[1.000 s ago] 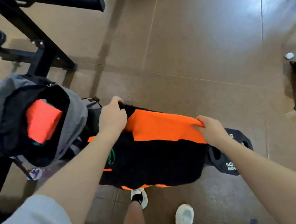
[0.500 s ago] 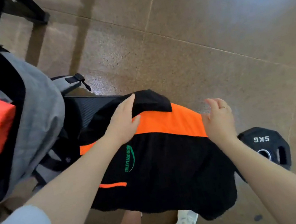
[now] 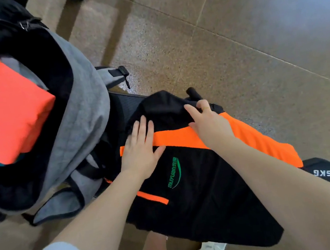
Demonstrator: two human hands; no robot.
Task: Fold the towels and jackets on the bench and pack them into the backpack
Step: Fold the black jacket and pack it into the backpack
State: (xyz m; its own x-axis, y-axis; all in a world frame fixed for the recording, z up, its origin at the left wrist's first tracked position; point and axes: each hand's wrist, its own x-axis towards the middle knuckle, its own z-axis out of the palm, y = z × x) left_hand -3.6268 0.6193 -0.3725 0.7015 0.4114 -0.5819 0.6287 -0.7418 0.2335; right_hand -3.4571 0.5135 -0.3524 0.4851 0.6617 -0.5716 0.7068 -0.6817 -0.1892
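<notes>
The floor (image 3: 235, 54) is of large brown speckled tiles with thin pale joints running aslant. A bluish-white sheen of light lies on the tiles at the upper right. A black weight plate (image 3: 328, 175) marked 5KG lies on the floor at the right.

Left hand (image 3: 142, 149) lies flat (fingers straight), right hand (image 3: 209, 124) reaches forward, fingers curled.

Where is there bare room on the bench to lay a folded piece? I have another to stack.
Almost none: the jacket covers the bench, with the backpack crowding its left end. Only a narrow strip of bench shows between them. The left hand and right hand occupy the jacket's top.
</notes>
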